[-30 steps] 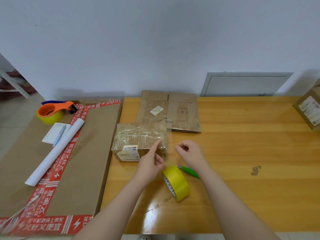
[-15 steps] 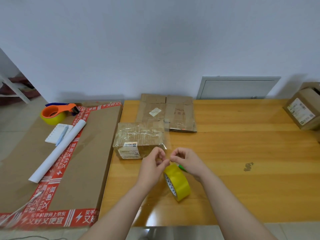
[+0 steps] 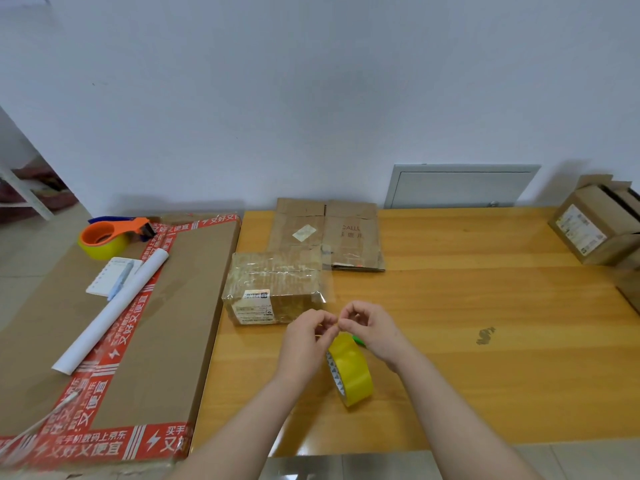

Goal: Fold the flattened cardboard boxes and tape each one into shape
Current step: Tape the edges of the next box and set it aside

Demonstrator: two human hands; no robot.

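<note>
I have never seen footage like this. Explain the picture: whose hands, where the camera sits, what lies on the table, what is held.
No machine here: a person works bare-handed, filmed by a head-worn camera looking down. The left hand and right hand meet fingertip to fingertip, pinching what looks like a clear tape strip leading from the taped box. Below them a yellow tape roll stands on edge on the wooden table. Flattened cardboard lies behind the box; a tape dispenser sits on the large carton at left.
</note>
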